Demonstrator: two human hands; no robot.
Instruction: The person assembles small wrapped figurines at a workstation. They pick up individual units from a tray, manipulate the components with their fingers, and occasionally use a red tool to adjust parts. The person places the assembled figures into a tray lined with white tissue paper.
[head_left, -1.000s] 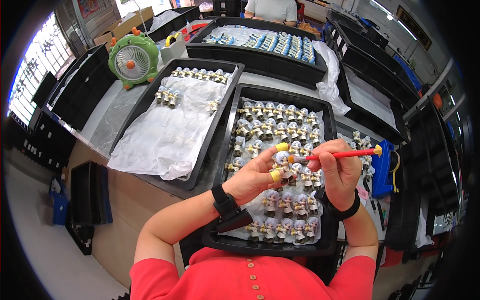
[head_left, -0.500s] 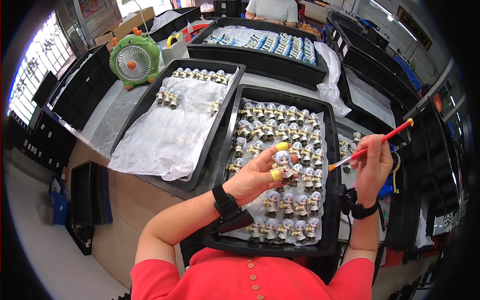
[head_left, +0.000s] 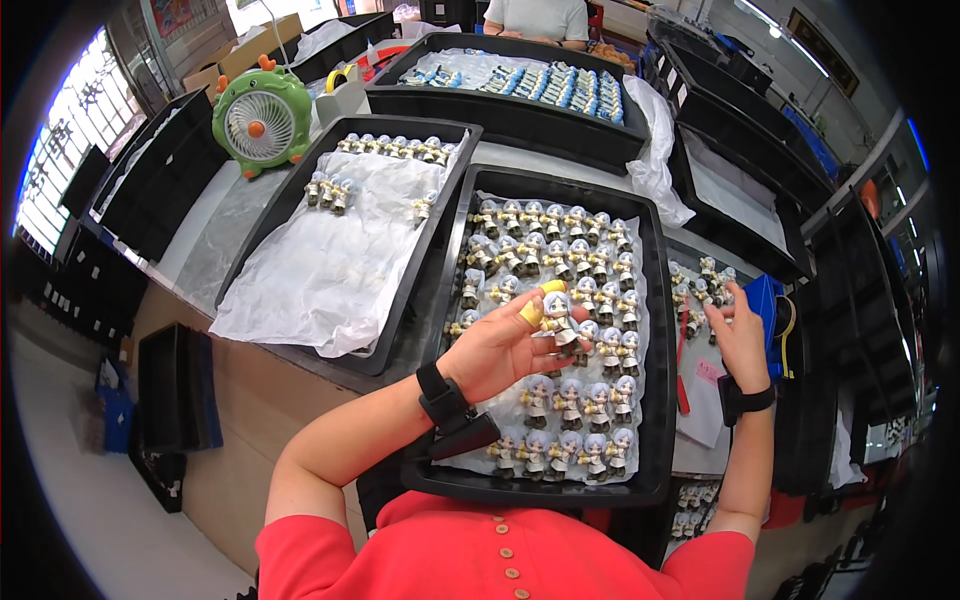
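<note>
My left hand [head_left: 492, 352], with yellow covers on thumb and forefinger, is closed on a small silver-haired figurine [head_left: 560, 318]. It holds the figurine upright above a black tray [head_left: 655, 420] lined with white sheet and filled with rows of like figurines [head_left: 570, 400]. Over to the right, my right hand [head_left: 738, 345] reaches out with thumb and forefinger apart, at the edge of a cluster of figurines [head_left: 705, 285] on the table. Its other fingers are partly hidden. A red-handled brush [head_left: 682, 375] lies on the table left of that hand.
A second lined black tray [head_left: 225, 290] at left has a few figurines at its far end. Behind are a green fan [head_left: 262, 120] and a large tray [head_left: 500, 115] of blue-and-white pieces. A blue box [head_left: 768, 310] stands beside my right hand. Someone in white [head_left: 540, 18] sits opposite.
My right hand has put the brush down on the table and moved to the figurines at right. My left hand still holds its figurine, slightly turned.
</note>
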